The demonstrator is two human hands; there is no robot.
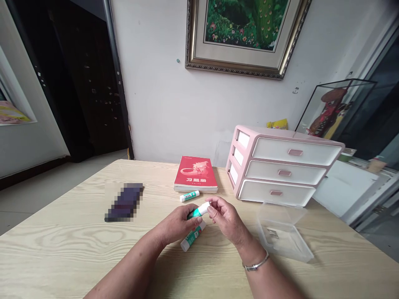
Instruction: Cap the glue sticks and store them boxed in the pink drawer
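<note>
My left hand [181, 224] is closed around the green body of a glue stick [197, 212], held just above the wooden table [62, 249]. My right hand [224, 216] pinches the white cap end of that same stick. A second glue stick [190, 240] lies on the table under my hands. A third glue stick [189, 196] lies farther back, in front of a red book [196, 172].
A pink three-drawer organiser [280, 170] stands at the back right. A clear plastic box [285, 234] with its lid open sits to the right of my hands. A blurred dark flat object [124, 202] lies to the left. The wall with a framed picture [246, 33] is behind.
</note>
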